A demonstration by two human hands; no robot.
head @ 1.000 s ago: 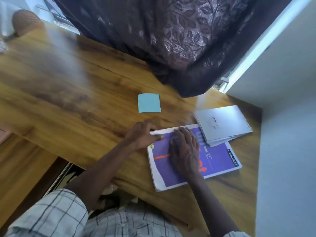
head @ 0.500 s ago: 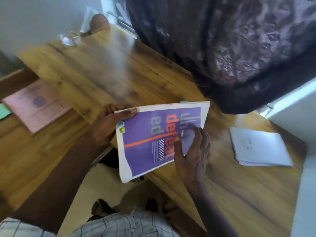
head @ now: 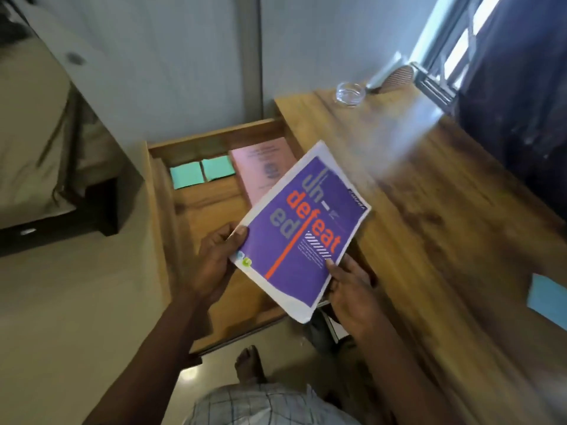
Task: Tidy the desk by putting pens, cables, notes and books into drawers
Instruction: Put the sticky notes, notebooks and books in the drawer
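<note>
I hold a purple notebook [head: 302, 231] with orange lettering in both hands, tilted above the open wooden drawer [head: 199, 210] at the desk's left end. My left hand [head: 216, 259] grips its left edge, thumb on the cover. My right hand [head: 352, 289] pinches its lower right edge. Inside the drawer lie a pink booklet [head: 264, 167] and two green sticky-note pads [head: 201, 171]. A blue sticky note [head: 549, 297] rests on the wooden desk [head: 445, 225] at the right edge of view.
A glass dish [head: 350, 93] and a brown rounded object [head: 399, 75] sit at the desk's far corner by the window and dark curtain [head: 515, 96]. A bed [head: 33, 142] stands to the left. My bare foot [head: 250, 363] is on the floor below the drawer.
The notebook was lifted off the desk and carried left over the open drawer. My view swung left, so the grey spiral notebook dropped out of sight.
</note>
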